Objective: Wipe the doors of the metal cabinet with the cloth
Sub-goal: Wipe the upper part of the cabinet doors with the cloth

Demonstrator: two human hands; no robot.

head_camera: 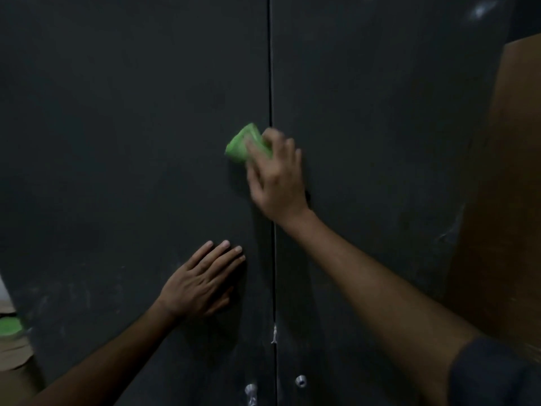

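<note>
- Right forearm (380, 282): bare below a dark sleeve (494, 373), reaching up and leftward across the right door (380, 142).
- Left hand (202, 284): flat on the left door (117, 127), fingers straight and close together, tips just short of the centre seam (273, 259); holds nothing.
- Two silvery knobs (300, 380): low on the doors, one either side of the seam, well below both hands.
- Right hand (275, 177): blurred, back toward the camera, straddling the seam; fingers press and grip the cloth (243, 143) against the metal.
- Cloth: bright green, bunched, on the left door just beside the seam at mid-height, partly covered by the fingers.
- Doors: dark matt metal, closed, faint pale smears low down; wide bare surface above and to the left of the cloth.
- Brown panel (503, 186): borders the right door's outer edge.
- Green object (10, 326): at the lower left edge, blurred.
</note>
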